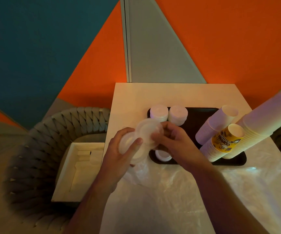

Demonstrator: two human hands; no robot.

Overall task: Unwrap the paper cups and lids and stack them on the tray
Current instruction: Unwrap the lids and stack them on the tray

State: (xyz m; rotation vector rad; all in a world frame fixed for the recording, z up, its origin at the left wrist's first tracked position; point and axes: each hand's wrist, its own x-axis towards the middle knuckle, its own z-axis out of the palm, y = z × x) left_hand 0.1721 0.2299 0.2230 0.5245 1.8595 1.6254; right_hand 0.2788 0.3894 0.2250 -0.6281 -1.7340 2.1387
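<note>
While lids are gripped over the table [136,97], stacks stand on the tray [197,114].
Head view: a lid stack [133,147] is clasped by the left hand [119,154], fingers curled round it; one lid [149,130] is pinched by right hand [173,142] fingertips. Two lid stacks [168,114] and cup stacks [220,132] are seen on the tray; plastic wrap [204,191] is spread nearer.

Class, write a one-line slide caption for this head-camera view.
Both hands, left and right, separate white lids above a black tray holding lid stacks and cup stacks.

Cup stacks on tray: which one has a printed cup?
The short front stack, topped by a yellow printed cup; the other stacks look plain.
</note>
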